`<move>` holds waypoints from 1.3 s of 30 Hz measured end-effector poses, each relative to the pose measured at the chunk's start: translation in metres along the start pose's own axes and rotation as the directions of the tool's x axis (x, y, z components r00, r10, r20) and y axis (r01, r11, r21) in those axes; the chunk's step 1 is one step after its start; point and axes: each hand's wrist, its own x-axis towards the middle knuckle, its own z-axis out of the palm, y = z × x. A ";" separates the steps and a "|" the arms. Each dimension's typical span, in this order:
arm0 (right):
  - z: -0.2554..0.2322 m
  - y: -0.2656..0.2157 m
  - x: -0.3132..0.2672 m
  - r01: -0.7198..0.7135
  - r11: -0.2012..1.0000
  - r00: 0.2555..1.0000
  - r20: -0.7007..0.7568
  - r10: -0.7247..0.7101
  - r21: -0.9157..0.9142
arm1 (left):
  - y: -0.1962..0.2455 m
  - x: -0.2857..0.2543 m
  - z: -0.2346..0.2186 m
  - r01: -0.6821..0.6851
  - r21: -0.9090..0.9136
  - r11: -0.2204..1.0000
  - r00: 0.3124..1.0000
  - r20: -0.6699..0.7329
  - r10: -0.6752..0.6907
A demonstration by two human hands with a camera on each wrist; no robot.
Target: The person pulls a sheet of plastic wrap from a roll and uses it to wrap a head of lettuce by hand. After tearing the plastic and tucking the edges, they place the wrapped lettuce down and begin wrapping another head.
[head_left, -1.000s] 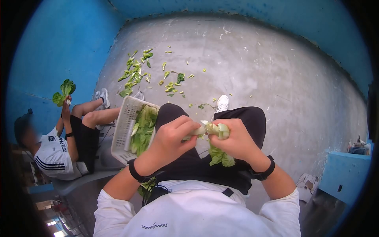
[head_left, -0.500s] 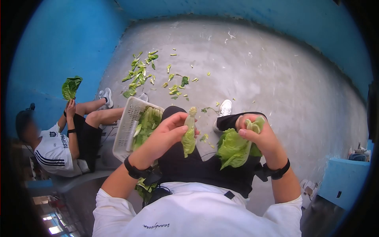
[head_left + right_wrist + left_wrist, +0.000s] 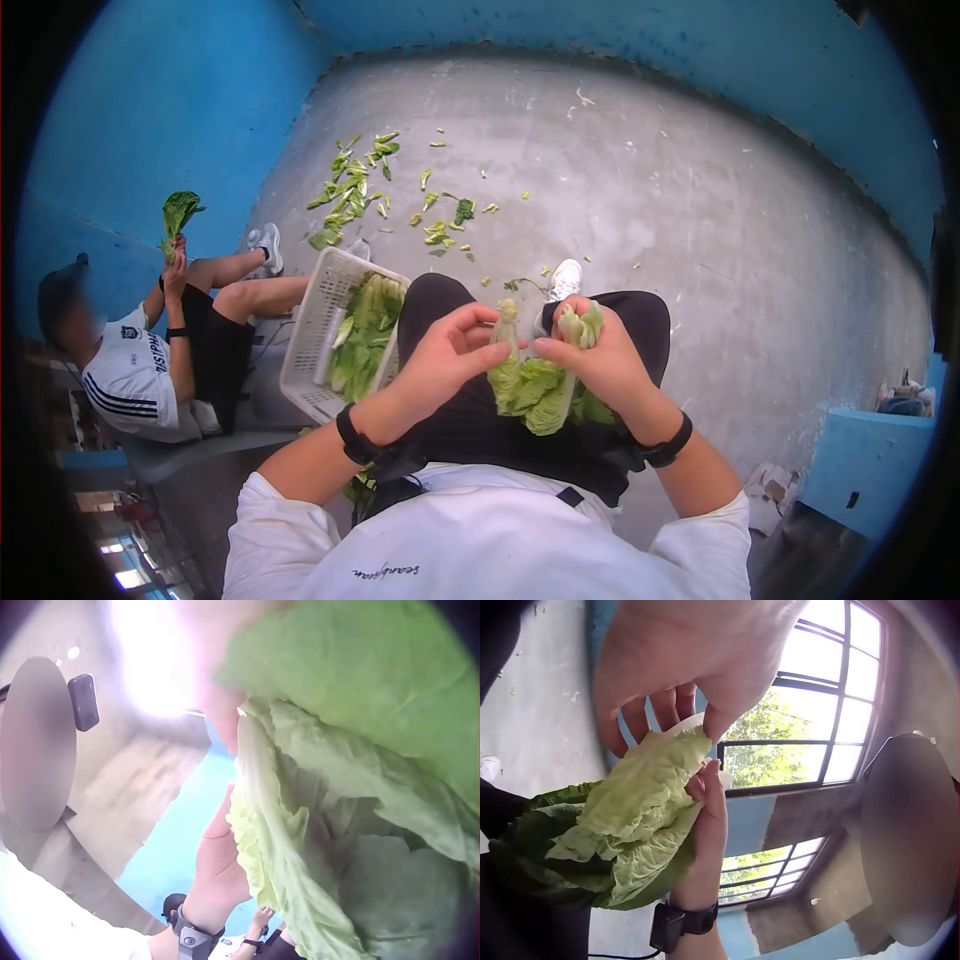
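My left hand (image 3: 450,355) pinches a small pale lettuce heart (image 3: 505,372) between thumb and fingers, its stem end pointing up. Beside it, my right hand (image 3: 612,362) grips a bunch of lettuce leaves (image 3: 548,405) by their white stem ends, and the leaves hang below over my lap. Heart and bunch overlap in the head view. Crinkled light-green leaf (image 3: 641,791) fills the space under my left fingers in the left wrist view. In the right wrist view, broad green leaves (image 3: 375,682) cover much of the hand.
A white plastic basket (image 3: 300,345) holding lettuce (image 3: 362,340) stands left of my knee. Leaf scraps (image 3: 348,195) lie on the grey floor ahead. Another person (image 3: 130,375) sits at the left, holding up a leafy green head (image 3: 180,215). A blue box (image 3: 870,460) is at the right.
The stem pieces came apart, the small heart going with my left hand and the leaf bunch with my right. Since then the right hand has swung back left, bringing the bunch beside the heart.
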 end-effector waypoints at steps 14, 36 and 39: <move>0.014 -0.007 -0.006 0.066 0.941 0.989 -0.104 -0.106 -0.331 | -0.005 0.003 0.010 -0.196 0.533 0.823 0.975 0.013 0.223; 0.005 -0.021 -0.003 0.007 0.958 0.993 0.112 0.026 -0.287 | 0.020 -0.005 0.012 -0.056 0.539 0.840 0.998 0.023 0.052; 0.006 -0.019 -0.004 -0.017 0.961 0.996 0.085 0.042 -0.275 | 0.018 -0.004 0.014 -0.099 0.581 0.808 0.995 0.033 0.098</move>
